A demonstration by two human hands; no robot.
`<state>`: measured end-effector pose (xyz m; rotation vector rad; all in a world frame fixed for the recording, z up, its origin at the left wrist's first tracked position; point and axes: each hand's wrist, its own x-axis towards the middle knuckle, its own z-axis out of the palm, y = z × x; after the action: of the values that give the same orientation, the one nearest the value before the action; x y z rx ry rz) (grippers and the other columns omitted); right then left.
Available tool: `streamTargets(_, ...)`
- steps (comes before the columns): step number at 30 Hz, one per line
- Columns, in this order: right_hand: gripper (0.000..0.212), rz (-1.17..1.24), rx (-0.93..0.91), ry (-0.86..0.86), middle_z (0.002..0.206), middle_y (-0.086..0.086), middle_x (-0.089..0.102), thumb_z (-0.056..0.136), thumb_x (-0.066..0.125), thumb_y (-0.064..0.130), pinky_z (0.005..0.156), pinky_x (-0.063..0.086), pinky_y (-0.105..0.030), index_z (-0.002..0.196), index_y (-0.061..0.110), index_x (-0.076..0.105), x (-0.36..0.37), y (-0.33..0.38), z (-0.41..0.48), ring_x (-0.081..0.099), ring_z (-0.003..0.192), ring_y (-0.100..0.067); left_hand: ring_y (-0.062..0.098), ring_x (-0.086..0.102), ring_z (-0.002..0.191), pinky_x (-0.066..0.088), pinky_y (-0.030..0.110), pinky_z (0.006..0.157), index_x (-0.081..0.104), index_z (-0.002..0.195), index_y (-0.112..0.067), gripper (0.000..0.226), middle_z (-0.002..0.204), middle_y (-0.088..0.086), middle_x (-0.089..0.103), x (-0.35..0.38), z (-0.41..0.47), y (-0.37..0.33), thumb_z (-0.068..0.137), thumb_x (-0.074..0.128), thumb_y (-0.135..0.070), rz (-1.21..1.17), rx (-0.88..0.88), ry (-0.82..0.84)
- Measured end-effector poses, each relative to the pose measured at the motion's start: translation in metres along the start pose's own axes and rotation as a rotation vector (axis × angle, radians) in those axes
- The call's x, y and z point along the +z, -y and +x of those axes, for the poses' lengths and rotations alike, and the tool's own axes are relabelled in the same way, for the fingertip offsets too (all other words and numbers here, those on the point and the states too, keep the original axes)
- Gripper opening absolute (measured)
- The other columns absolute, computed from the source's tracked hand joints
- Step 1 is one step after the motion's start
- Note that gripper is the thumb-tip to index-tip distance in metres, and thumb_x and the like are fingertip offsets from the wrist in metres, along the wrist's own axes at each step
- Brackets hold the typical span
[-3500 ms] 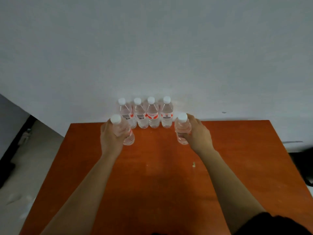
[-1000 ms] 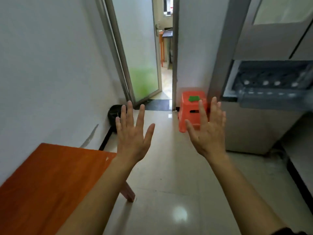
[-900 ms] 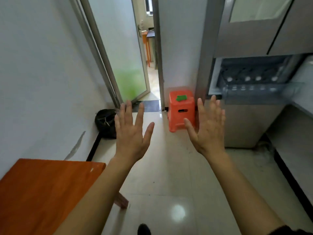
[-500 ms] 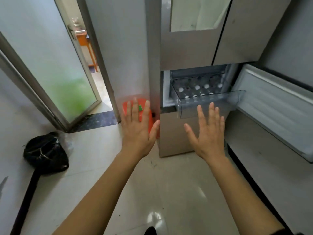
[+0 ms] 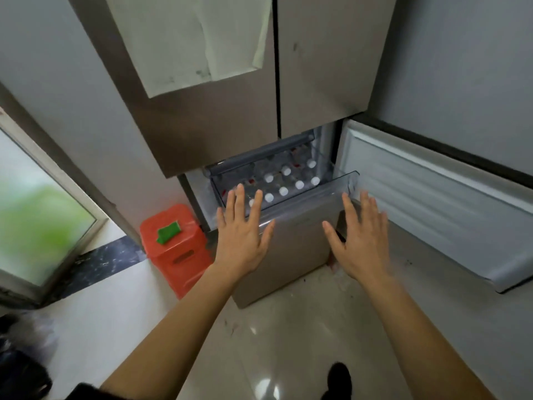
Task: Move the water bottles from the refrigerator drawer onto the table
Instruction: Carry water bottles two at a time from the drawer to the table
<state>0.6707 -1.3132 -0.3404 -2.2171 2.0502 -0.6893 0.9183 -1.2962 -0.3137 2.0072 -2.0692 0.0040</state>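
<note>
Here, the head view shows the water bottles [image 5: 284, 184] mostly as white caps, standing in the pulled-out refrigerator drawer [image 5: 326, 187]; their bodies blur behind its clear front wall. The left hand [image 5: 242, 238] and right hand [image 5: 360, 241] are spread flat and empty before the drawer, the left fingertips overlapping its corner. An orange stool [image 5: 176, 246] stands beside the refrigerator [image 5: 219, 119].
</note>
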Motion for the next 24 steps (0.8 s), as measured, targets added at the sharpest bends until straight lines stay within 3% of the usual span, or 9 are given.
streamTargets(10,0.073,0.021,-0.214,0.217,0.163,-0.021,0.017,0.098,0.032,0.063,0.119,0.017,-0.057,0.157,0.021,0.021,0.055,-0.055,0.177,0.017,0.15,-0.038,0.029,-0.012,0.152,0.005,0.055,0.122,0.004,0.158,-0.026,0.07,0.165,0.008,-0.011,0.05,0.125,-0.025,0.1,0.028,-0.057,-0.003,-0.246,0.148)
streamTargets(15,0.071,0.056,-0.283,0.293,0.16,-0.022,0.023,0.099,0.039,0.058,0.118,0.023,-0.056,0.156,0.02,0.025,0.09,-0.055,0.227,0.021,0.148,-0.039,0.033,0.006,0.151,0.017,0.056,0.12,0.015,0.157,-0.022,0.067,0.164,0.015,0.007,0.089,0.159,-0.021,0.101,0.034,-0.053,-0.043,-0.284,0.218)
streamTargets(20,0.069,0.146,-0.268,0.396,0.151,-0.024,0.04,0.098,0.049,0.052,0.107,0.039,-0.051,0.153,0.013,0.032,0.139,-0.048,0.26,0.04,0.136,-0.041,0.04,0.024,0.145,0.032,0.056,0.112,0.025,0.153,-0.016,0.065,0.159,0.021,0.021,0.136,0.189,-0.004,0.1,0.041,-0.05,-0.145,-0.324,0.241)
streamTargets(24,0.07,0.264,-0.163,0.51,0.136,-0.023,0.053,0.094,0.051,0.051,0.094,0.05,-0.051,0.148,0.009,0.036,0.177,-0.038,0.28,0.052,0.122,-0.041,0.037,0.049,0.128,0.045,0.045,0.102,0.044,0.141,-0.012,0.066,0.143,0.018,0.049,0.169,0.227,0.016,0.091,0.054,-0.054,-0.473,-0.476,0.285)
